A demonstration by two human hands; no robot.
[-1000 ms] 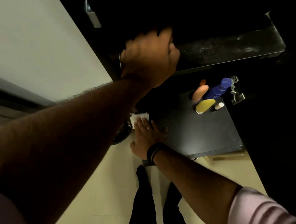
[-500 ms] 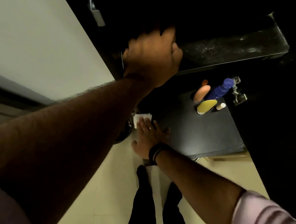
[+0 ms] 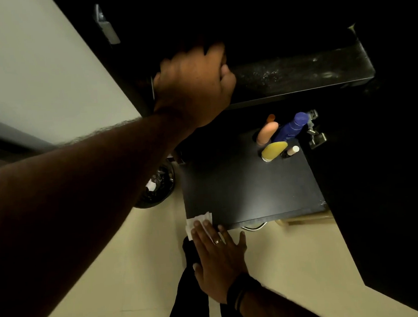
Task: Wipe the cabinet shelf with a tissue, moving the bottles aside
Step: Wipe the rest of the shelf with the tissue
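Single head cam, wide-angle, looking steeply down into the open cabinet: shelf [image 3: 248, 190] close below, floor [image 3: 293, 255] farther beneath.

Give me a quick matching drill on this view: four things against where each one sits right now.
Things:
1. tissue
2. blue bottle
3. left hand
4. yellow bottle

Places:
A. at the upper shelf's left end
B. near-left corner of the lower shelf, under the right hand's fingers
C. back right of the lower shelf, tallest in the cluster
D. front of the bottle cluster, beside a small white-capped bottle

Pairs: 1-B, 2-C, 3-A, 4-D
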